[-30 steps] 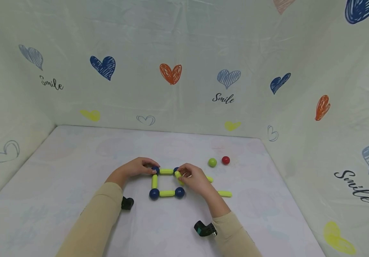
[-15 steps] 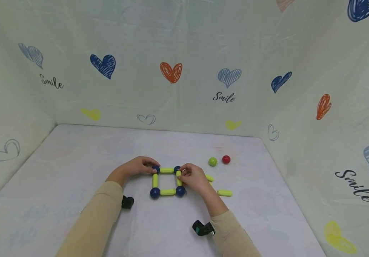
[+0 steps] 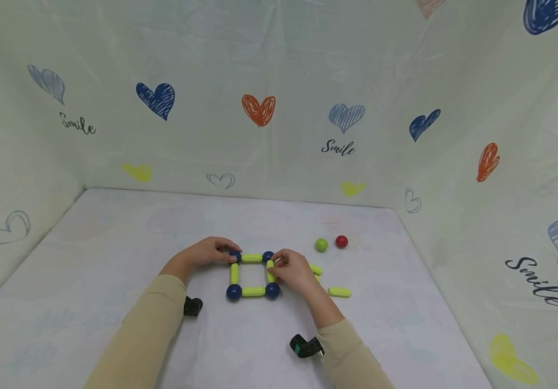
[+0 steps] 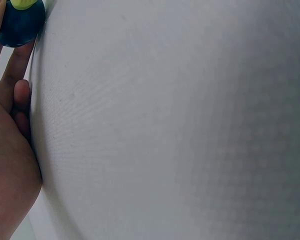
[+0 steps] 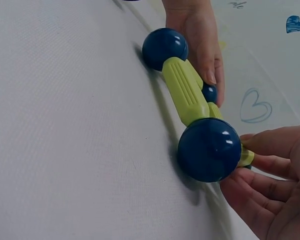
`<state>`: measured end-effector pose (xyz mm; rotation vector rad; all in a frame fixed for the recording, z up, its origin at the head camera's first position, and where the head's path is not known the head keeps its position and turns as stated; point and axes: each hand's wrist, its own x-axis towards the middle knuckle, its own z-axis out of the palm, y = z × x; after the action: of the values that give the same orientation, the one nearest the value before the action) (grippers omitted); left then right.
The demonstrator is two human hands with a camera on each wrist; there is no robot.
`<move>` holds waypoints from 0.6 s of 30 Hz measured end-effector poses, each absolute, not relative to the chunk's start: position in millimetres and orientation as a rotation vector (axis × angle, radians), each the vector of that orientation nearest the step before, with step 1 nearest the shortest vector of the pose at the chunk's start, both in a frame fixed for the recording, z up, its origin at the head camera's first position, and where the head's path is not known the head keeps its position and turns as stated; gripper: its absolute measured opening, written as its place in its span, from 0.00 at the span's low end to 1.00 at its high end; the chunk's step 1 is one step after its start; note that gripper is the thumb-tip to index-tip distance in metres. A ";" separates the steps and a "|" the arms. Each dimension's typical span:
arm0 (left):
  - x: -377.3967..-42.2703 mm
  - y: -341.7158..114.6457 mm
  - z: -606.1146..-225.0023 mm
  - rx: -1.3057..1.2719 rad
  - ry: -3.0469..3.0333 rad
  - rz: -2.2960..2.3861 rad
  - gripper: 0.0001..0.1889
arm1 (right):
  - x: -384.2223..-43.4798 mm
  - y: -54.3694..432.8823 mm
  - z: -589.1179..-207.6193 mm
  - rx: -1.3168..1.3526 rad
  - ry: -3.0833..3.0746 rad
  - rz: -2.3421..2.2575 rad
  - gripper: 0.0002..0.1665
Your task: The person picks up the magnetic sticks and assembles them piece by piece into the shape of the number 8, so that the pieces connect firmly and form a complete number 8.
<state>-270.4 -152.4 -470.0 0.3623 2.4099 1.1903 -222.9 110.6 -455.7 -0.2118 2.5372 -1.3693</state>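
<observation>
Four-sided and lying flat, a frame of yellow-green rods has a dark blue ball at each corner. My left hand (image 3: 208, 252) holds the far left blue ball (image 3: 235, 257) between thumb and fingers. On the right side, my right hand (image 3: 292, 270) pinches the right-hand rod (image 3: 271, 274), whose ends meet the far right ball (image 3: 268, 256) and the near right ball (image 3: 272, 291). In the right wrist view the near rod (image 5: 184, 92) joins two large blue balls, and my fingers sit behind the closer ball (image 5: 210, 150).
A green ball (image 3: 321, 245) and a red ball (image 3: 341, 241) lie at the back right. Loose yellow-green rods, one of them a rod (image 3: 340, 292) lying apart, are right of my right hand, partly hidden by it. A patterned sheet (image 3: 279, 108) stands behind the table (image 3: 113, 227).
The right-hand rod, slanted a second ago, has been swung into line between the two right balls, closing the frame's fourth side. My left hand has stayed on its ball.
</observation>
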 end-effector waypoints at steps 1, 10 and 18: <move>-270.3 -152.6 -470.0 0.365 2.411 1.190 0.17 | -222.9 110.6 -455.8 -0.203 2.536 -1.367 0.13; -269.4 -153.2 -470.5 0.362 2.408 1.202 0.17 | -221.2 109.9 -457.8 -0.182 2.529 -1.357 0.13; -270.8 -153.0 -471.8 0.350 2.414 1.187 0.17 | -220.6 108.3 -460.5 -0.164 2.532 -1.345 0.13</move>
<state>-270.8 -153.0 -471.8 0.3496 2.4140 1.1872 -220.6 108.3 -460.5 -0.1640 2.5323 -1.3450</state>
